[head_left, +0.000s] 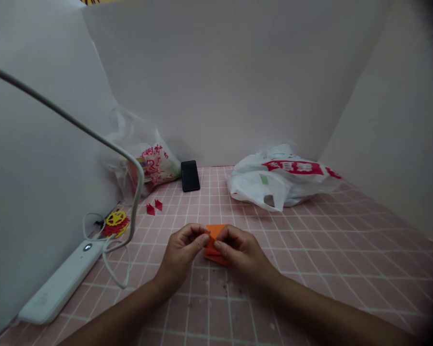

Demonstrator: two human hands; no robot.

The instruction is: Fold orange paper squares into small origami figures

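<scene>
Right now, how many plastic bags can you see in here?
2. One plastic bag sits at the back left, beside the black phone; the other bag lies at the back right. More could be hidden inside.

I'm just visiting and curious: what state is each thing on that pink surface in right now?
Orange paper: folded, held in both hands
Left hand: pinching the paper's left side
Right hand: pinching its right side
Phone: screen dark
Left bag: bulging, things inside
Right bag: crumpled, slumped
Two small red pieces: lying side by side
Yellow and red cutouts: overlapping
Thin white cable: looped
</scene>
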